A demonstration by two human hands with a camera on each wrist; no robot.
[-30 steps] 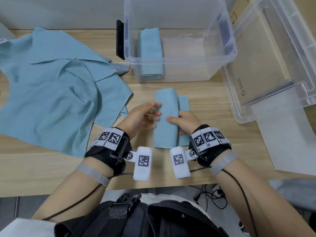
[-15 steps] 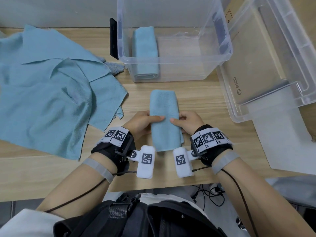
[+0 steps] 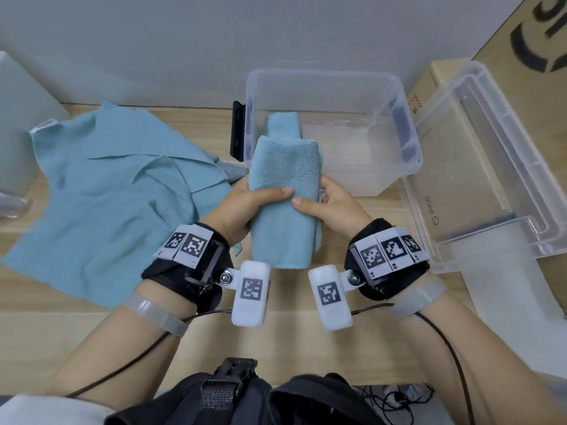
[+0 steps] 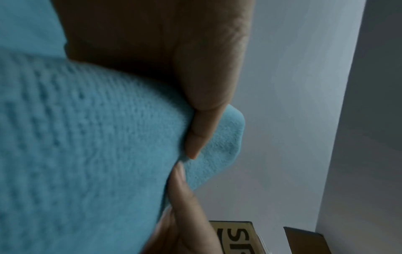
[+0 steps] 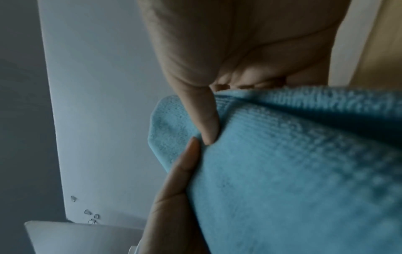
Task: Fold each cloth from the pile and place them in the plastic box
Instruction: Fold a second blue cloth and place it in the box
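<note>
A folded light-blue cloth (image 3: 283, 207) is held up off the table between both hands, just in front of the clear plastic box (image 3: 411, 161). My left hand (image 3: 245, 204) grips its left side with the thumb across the top; my right hand (image 3: 328, 204) grips its right side the same way. Both thumbs nearly meet on the cloth (image 4: 87, 146) in the left wrist view, and on the cloth (image 5: 293, 171) in the right wrist view. One folded blue cloth (image 3: 282, 125) lies inside the box at its left. The pile of unfolded blue cloths (image 3: 107, 204) is spread on the table's left.
The box's clear lid (image 3: 491, 167) lies tilted at the right, over a white sheet (image 3: 506, 302). A cardboard carton (image 3: 537, 41) stands at the back right. A black clip (image 3: 237, 130) sits on the box's left wall. The wooden table (image 3: 61, 332) runs to a front edge near my body.
The folded cloth lay flat on the table a second ago. Both hands closed round its sides and lifted it up and forward toward the box.
</note>
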